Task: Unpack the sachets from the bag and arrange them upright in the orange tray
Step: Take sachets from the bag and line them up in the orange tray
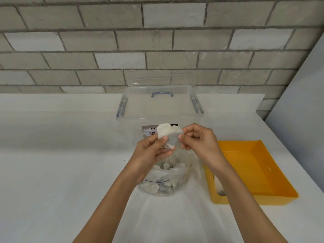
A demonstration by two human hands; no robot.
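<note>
Sachets (169, 137) of thin pale paper, round and flat, are pinched between both hands at the centre of the frame, above the mouth of the clear zip bag (163, 181), which holds many more. The left hand (150, 151) nips their lower left edge between thumb and fingers. The right hand (201, 142) nips the right edge with thumb and forefinger, its other fingers curled. At least two overlap and seem to cling together. They look nearly weightless, limp and easy to tear, so a light grip at the sealed rim should suit them better than squeezing the middle. Standing them upright will likely need a wall to lean on. The orange tray (245, 163) lies at lower right on the white tabletop (61, 163), apart from the hands. A clear storage box (157, 109) stands behind the bag.
</note>
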